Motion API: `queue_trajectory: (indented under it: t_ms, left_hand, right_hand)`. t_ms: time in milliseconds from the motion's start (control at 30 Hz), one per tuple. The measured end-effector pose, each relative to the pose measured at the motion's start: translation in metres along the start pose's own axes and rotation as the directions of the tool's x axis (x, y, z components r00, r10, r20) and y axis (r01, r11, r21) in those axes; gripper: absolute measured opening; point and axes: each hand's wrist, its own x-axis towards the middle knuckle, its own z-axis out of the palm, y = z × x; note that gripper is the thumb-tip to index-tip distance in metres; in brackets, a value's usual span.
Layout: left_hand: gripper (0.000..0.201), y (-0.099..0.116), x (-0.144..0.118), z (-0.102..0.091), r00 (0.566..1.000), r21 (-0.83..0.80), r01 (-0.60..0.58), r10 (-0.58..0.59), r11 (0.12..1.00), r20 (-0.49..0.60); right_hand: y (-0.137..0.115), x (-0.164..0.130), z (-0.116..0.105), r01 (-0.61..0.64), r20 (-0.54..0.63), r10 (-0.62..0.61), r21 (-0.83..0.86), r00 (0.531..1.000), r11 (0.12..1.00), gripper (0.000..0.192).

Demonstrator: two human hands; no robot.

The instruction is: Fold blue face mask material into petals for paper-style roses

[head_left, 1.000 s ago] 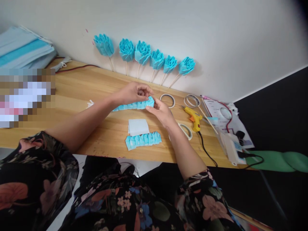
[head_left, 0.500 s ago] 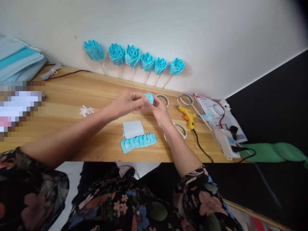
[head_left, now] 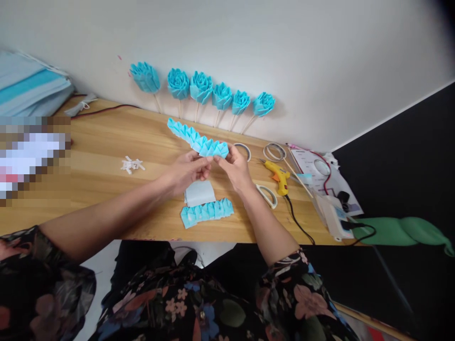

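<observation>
A long blue pleated strip (head_left: 194, 137) is lifted above the wooden table (head_left: 106, 142), stretching up and left from my fingers. My left hand (head_left: 185, 171) pinches its near end from the left. My right hand (head_left: 235, 168) grips the same end from the right. Below my hands lie a white folded piece (head_left: 199, 192) and a second blue pleated strip (head_left: 207, 211) near the table's front edge.
Several blue fabric roses (head_left: 202, 87) on sticks lean on the wall. Tape rings (head_left: 274, 152), a yellow glue gun (head_left: 279, 174), scissors (head_left: 267, 194), papers and a power strip (head_left: 334, 215) sit right. White scraps (head_left: 132, 165) and stacked blue masks (head_left: 30, 87) lie left.
Half a second ago the strip was bunched small between my fingers. Now it is stretched out, rising up and left. My left hand dropped lower under it.
</observation>
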Motion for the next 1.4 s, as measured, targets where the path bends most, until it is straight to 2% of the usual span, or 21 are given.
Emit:
queue_trajectory:
  t_ms: [167,300,467,600,700,833,967,1067,1233,1400]
  left_hand:
    - [0.019,-0.005,0.006,-0.005,0.99,0.052,-0.11,0.114,0.993,-0.081]
    - [0.017,-0.003,0.007,-0.007,0.98,0.144,-0.151,0.167,0.978,-0.111]
    - [0.011,-0.002,0.006,-0.007,0.975,0.274,-0.138,0.179,0.952,-0.13]
    - [0.007,-0.002,0.005,-0.008,0.974,0.286,-0.159,0.197,0.945,-0.109]
    - [0.007,-0.003,0.005,-0.01,0.976,0.316,-0.17,0.205,0.933,-0.079]
    - [0.014,-0.005,0.005,-0.012,0.98,0.313,-0.177,0.196,0.933,-0.031]
    - [0.024,-0.004,0.005,-0.01,0.985,0.267,-0.162,0.171,0.95,-0.012]
    - [0.031,-0.002,0.003,-0.009,0.981,0.336,-0.184,0.196,0.924,-0.001]
    - [0.019,-0.003,0.002,-0.009,0.966,0.458,-0.213,0.258,0.863,-0.036]
    - [0.024,-0.001,0.003,-0.011,0.953,0.492,-0.222,0.294,0.842,-0.072]
  right_hand:
    - [0.002,-0.001,0.0,0.024,0.072,-0.028,0.05,0.997,0.998,0.036]
    - [-0.007,-0.002,-0.004,-0.02,0.163,0.001,0.114,0.987,0.993,0.043]
    - [-0.014,-0.002,-0.007,-0.057,0.159,0.037,0.127,0.987,0.99,0.058]
    - [-0.012,-0.002,-0.006,-0.06,0.166,0.031,0.171,0.986,0.983,0.051]
    - [-0.011,-0.002,-0.007,-0.062,0.147,0.032,0.211,0.989,0.976,0.042]
    - [-0.01,-0.001,-0.007,-0.051,0.091,0.04,0.12,0.995,0.991,0.035]
    - [-0.009,0.0,-0.006,-0.031,0.044,0.027,0.082,0.999,0.996,0.038]
    - [-0.009,0.0,-0.005,-0.02,0.022,0.018,0.089,1.0,0.996,0.038]
    - [-0.007,-0.001,-0.003,-0.001,0.01,0.0,0.089,1.0,0.996,0.039]
    - [-0.005,0.001,-0.005,-0.021,-0.033,0.026,0.136,0.999,0.99,0.053]
